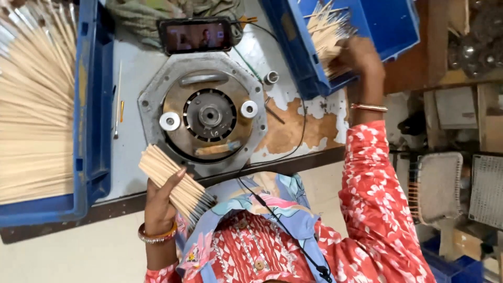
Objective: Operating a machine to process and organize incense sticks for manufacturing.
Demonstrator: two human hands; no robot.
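Left hand (160, 202) at 7 o'clock, fingers wrapped tight round a bundle (175, 183) of thin pale sticks, fanned, tips dark. Right hand (361, 57) at 1 o'clock in the blue crate (387, 23), closed on a second clump (327, 34). Metal disc (201, 112) between them.

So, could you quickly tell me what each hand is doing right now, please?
Left hand: closed around a bundle of sticks.
Right hand: in the blue crate, gripping a bunch of sticks.
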